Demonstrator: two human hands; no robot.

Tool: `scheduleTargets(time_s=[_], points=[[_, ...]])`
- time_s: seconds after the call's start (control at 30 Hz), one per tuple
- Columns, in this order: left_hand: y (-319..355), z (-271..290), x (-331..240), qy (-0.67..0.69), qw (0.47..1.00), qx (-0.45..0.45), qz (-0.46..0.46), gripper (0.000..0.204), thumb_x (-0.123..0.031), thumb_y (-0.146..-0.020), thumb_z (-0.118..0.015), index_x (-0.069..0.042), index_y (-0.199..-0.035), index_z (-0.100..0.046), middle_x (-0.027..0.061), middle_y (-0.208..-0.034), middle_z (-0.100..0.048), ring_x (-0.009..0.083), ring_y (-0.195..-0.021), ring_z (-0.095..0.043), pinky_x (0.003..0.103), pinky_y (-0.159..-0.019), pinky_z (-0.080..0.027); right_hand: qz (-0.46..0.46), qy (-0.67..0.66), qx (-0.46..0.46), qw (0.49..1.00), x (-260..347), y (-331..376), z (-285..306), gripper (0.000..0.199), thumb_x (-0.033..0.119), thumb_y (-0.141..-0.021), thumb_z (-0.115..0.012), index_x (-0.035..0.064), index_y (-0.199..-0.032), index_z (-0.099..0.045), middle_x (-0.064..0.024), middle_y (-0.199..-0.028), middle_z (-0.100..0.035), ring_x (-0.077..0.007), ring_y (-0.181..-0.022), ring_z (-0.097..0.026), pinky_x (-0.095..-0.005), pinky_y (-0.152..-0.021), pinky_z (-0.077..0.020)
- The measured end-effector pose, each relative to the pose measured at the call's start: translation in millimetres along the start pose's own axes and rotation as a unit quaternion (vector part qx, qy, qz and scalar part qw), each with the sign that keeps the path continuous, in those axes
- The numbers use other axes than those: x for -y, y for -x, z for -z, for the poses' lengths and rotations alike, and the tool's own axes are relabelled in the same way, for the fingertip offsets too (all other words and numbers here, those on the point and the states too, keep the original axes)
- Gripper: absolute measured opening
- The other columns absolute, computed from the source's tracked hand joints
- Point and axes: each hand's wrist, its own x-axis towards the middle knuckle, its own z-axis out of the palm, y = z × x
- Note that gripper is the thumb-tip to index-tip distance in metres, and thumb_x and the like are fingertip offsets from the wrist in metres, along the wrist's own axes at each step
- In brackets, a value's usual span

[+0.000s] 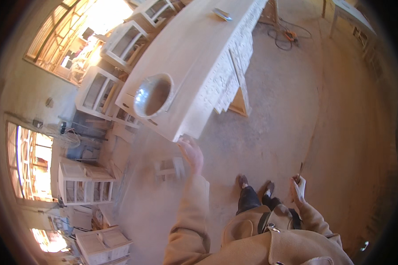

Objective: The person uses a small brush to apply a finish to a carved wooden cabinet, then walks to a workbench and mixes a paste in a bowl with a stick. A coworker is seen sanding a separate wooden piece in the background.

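Note:
A long, pale wooden piece (194, 57) with a smooth top and carved side stretches from the middle toward the upper right. At its near corner is my left hand (191, 154), its bent fingers curled against the edge. My right hand (297, 190) hangs by my right side, closed around a thin, dark-tipped stick-like tool (301, 168) that points upward; its exact kind does not show. A shiny round bowl (154, 95) stands on the near end of the wooden top. Farther along lies a small flat object (222, 14), too small to name.
Below the carved side leans a triangular wooden support (241, 95). An orange power tool (291, 35) with a dark cord lies on the dusty floor. Pale cabinets (86, 183) line the left wall under bright windows. A low wooden frame (169, 168) is beside my left forearm.

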Motion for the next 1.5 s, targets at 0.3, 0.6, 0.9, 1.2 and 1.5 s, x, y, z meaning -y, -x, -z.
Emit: scheduleTargets(time_s=[0.3,0.6,0.9,1.2,1.5], points=[[36.0,30.3,-14.2,-0.106,0.978,0.013,-0.181,0.036,-0.001,-0.094,-0.051,0.000,-0.130,-0.052,0.0166,-0.091,-0.061,0.0332,-0.086,-0.059,0.044,-0.078,-0.046,-0.037,-0.009,-0.012,0.999,-32.9,16.1,3.2,0.017,0.014,-0.091,-0.061,0.0072,-0.079,-0.052,0.0044,-0.062,-0.045,-0.0056,-0.050,-0.041,-0.0246,-0.043,-0.0325],[-1.3,71.3,-27.3,-0.408,0.840,0.018,-0.357,0.068,0.001,-0.086,-0.058,-0.012,-0.149,-0.037,0.0076,-0.081,-0.054,0.0243,-0.078,-0.055,0.039,-0.073,-0.043,-0.058,-0.066,-0.016,0.996,-49.0,24.3,14.7,0.019,0.015,-0.093,-0.061,0.0082,-0.080,-0.049,0.0045,-0.056,-0.042,-0.0056,-0.040,-0.036,-0.0237,-0.036,-0.0265],[-20.4,86.4,-29.9,-0.484,0.797,0.062,-0.356,0.081,0.003,-0.078,-0.057,-0.016,-0.152,-0.032,0.0095,-0.106,-0.059,0.0239,-0.096,-0.055,0.036,-0.076,-0.041,-0.058,-0.053,-0.009,0.997,-48.9,22.5,11.1,0.020,0.016,-0.094,-0.061,0.0082,-0.080,-0.048,0.0042,-0.055,-0.042,-0.0058,-0.039,-0.036,-0.0233,-0.036,-0.0267],[-26.8,93.1,-36.7,-0.499,0.779,0.093,-0.367,0.066,-0.001,-0.081,-0.058,-0.010,-0.145,-0.041,0.0121,-0.102,-0.063,0.0274,-0.105,-0.058,0.041,-0.083,-0.044,-0.093,-0.079,-0.015,0.992,-37.2,21.5,10.3,0.022,0.018,-0.095,-0.062,0.0092,-0.081,-0.048,0.0049,-0.056,-0.041,-0.0050,-0.040,-0.036,-0.0229,-0.037,-0.0262],[-22.6,86.4,-34.8,-0.398,0.849,0.080,-0.339,0.030,-0.012,-0.089,-0.058,-0.006,-0.118,-0.053,0.0170,-0.091,-0.066,0.0326,-0.092,-0.063,0.047,-0.079,-0.046,-0.116,-0.101,-0.034,0.987,-38.5,27.0,15.1,0.020,0.018,-0.094,-0.063,0.0098,-0.081,-0.050,0.0052,-0.056,-0.041,-0.0048,-0.039,-0.036,-0.0232,-0.035,-0.0260]])
